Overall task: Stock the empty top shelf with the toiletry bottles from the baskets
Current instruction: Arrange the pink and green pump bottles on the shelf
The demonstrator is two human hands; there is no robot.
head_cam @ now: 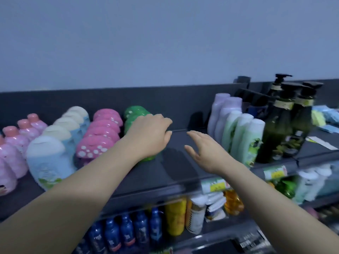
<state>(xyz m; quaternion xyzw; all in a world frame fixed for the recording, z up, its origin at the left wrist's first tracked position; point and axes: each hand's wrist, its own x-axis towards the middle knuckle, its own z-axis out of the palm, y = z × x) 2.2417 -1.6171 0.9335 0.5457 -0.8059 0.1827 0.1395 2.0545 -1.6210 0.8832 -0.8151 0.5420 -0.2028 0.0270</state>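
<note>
Labels [46, 171] too blurred for reading. Left hand [152, 131] curled round front green bottle [149, 158] on top shelf [176, 167]. Right hand [201, 149] released, fingers straight.

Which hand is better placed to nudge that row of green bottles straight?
Probably left: the left hand lies curled over the green bottles; the right hand hovers open above bare shelf beside them.

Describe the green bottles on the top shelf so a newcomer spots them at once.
On the dark grey top shelf, bottles stand in rows. The bright green plastic bottles are just right of the pink spotted bottles, under the left hand. No other row is vivid green.
</note>
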